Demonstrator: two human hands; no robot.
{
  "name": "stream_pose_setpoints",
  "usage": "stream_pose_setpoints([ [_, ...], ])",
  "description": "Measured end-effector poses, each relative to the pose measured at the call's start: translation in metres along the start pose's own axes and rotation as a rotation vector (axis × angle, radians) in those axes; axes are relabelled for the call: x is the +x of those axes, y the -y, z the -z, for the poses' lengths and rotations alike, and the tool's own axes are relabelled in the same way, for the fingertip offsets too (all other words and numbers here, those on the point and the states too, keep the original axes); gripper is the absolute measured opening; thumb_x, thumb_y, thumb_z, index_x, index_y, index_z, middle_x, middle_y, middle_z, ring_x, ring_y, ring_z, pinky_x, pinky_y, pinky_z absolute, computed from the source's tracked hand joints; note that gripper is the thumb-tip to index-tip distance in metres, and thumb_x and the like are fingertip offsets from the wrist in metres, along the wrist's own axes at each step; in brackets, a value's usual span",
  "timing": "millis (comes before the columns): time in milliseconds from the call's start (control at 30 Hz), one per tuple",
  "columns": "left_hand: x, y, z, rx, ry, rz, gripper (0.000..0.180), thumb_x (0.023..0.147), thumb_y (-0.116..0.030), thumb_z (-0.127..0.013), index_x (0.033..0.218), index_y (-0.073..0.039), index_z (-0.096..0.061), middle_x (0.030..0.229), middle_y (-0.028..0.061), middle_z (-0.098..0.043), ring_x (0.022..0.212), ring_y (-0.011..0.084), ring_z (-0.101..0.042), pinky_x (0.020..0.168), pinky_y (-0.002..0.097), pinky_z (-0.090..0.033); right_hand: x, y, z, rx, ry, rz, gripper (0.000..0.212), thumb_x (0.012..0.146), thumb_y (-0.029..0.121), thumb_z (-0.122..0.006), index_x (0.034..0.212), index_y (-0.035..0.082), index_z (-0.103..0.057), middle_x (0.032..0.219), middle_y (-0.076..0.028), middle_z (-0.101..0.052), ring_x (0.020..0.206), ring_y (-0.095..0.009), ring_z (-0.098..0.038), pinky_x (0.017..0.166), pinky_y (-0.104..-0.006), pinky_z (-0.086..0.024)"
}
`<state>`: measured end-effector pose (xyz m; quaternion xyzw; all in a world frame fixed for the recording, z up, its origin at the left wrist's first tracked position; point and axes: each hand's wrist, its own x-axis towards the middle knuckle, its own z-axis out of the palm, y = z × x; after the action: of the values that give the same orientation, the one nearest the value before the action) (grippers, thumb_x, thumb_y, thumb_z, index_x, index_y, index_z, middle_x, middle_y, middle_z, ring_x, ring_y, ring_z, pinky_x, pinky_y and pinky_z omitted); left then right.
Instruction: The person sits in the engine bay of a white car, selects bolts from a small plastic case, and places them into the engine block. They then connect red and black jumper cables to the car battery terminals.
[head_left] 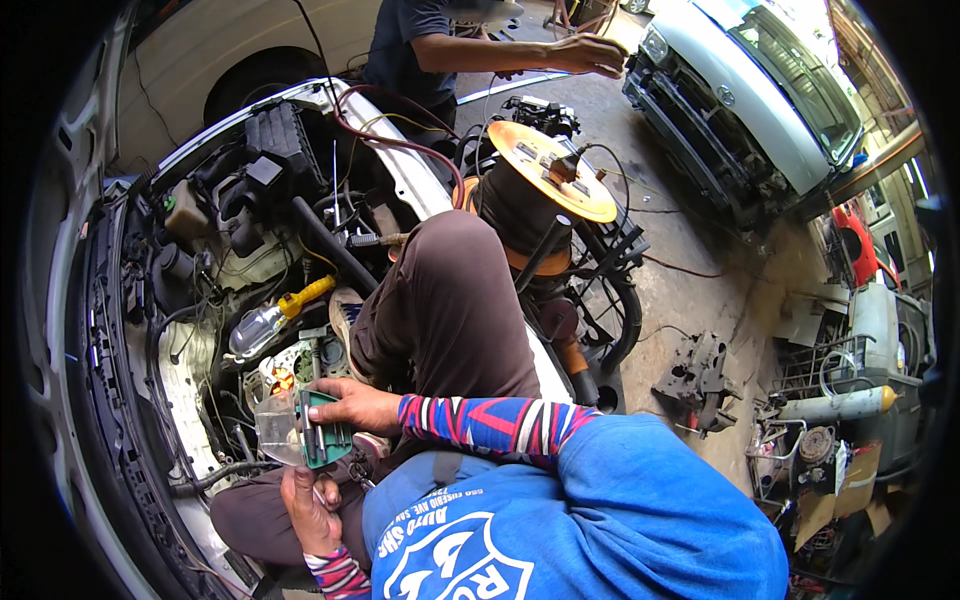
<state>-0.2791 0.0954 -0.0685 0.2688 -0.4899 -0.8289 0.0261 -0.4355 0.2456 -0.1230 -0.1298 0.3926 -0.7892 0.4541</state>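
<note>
A small green case (325,432) with a clear lid (277,428) swung open to its left is held over the engine bay. My left hand (310,510) comes up from the lower edge in a striped sleeve and supports the case from below. My right hand (355,405) reaches in from the right, also in a striped sleeve, with its fingers on the case's top edge. Slim metal pieces lie in the green half. My knee in brown trousers (450,300) rises just behind the hands.
The open engine bay (215,220) of a white car fills the left, with a yellow-handled work lamp (265,320) lying in it. An orange cable reel (545,170) stands behind my knee. Another person (420,50) stands at the top. A second white car (760,80) is parked at the top right.
</note>
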Motion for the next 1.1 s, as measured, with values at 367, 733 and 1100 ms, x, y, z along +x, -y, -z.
stream_pose_setpoints([
  [367, 0.020, 0.025, -0.008, 0.027, -0.043, 0.056, 0.055, 0.088, -0.022, -0.083, 0.133, -0.004, -0.056, 0.096, 0.0007, -0.064, 0.056, 0.0022, -0.050, 0.041, 0.0153, -0.036, -0.007, -0.002, -0.007, -0.336, -0.028, -0.064, 0.049, 0.102, 0.026, -0.067, 0.141, 0.002, -0.049, 0.124, -0.008, -0.063, 0.115, -0.015, -0.056, 0.101, -0.0325, -0.048],
  [733, 0.019, 0.024, -0.013, 0.044, 0.004, 0.021, 0.054, 0.085, -0.018, -0.082, 0.130, -0.003, -0.057, 0.099, 0.0020, -0.066, 0.061, 0.0038, -0.054, 0.043, 0.0158, -0.037, -0.019, 0.002, -0.003, -0.453, -0.073, -0.027, 0.044, 0.095, 0.020, -0.075, 0.131, 0.001, -0.059, 0.112, -0.008, -0.068, 0.104, -0.015, -0.060, 0.091, -0.0334, -0.052],
  [1100, 0.018, 0.031, -0.011, 0.130, 0.011, -0.058, 0.055, 0.081, -0.018, -0.084, 0.129, -0.005, -0.059, 0.097, 0.0004, -0.066, 0.069, 0.0058, -0.061, 0.045, 0.0170, -0.041, -0.058, 0.084, -0.026, -0.930, -0.070, -0.115, 0.059, 0.096, 0.033, -0.073, 0.141, 0.000, -0.056, 0.129, -0.020, -0.067, 0.118, -0.027, -0.065, 0.102, -0.0401, -0.051],
])
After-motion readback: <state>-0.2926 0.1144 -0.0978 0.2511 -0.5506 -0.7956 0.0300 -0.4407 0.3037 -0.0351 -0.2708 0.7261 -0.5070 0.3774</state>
